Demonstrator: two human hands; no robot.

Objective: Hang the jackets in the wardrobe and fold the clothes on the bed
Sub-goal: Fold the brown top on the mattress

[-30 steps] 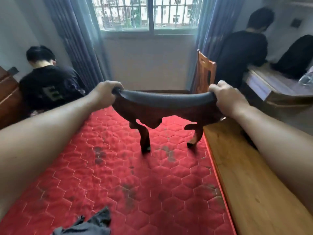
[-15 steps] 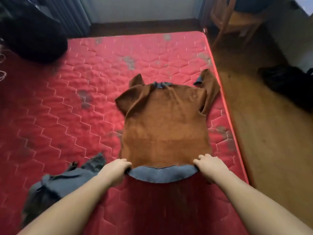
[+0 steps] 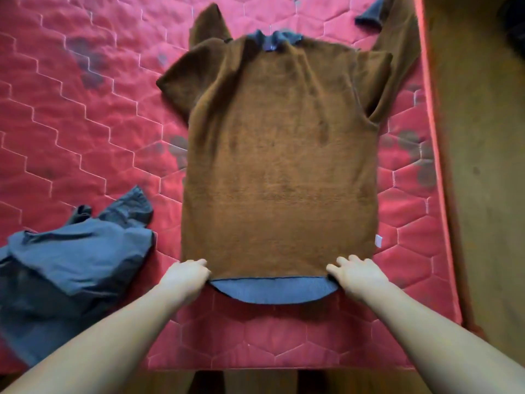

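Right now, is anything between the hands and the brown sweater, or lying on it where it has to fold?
Nothing visible. The left hand and right hand hold the hem corners of the brown sweater, whose body lies bare on the mattress. The grey garment lies apart, to its left.

Head-worn view, steeply downward, close above the bed (image 3: 85,123)

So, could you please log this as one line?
brown fleece sweater flat on red quilted mattress | left hand grips hem | right hand grips hem
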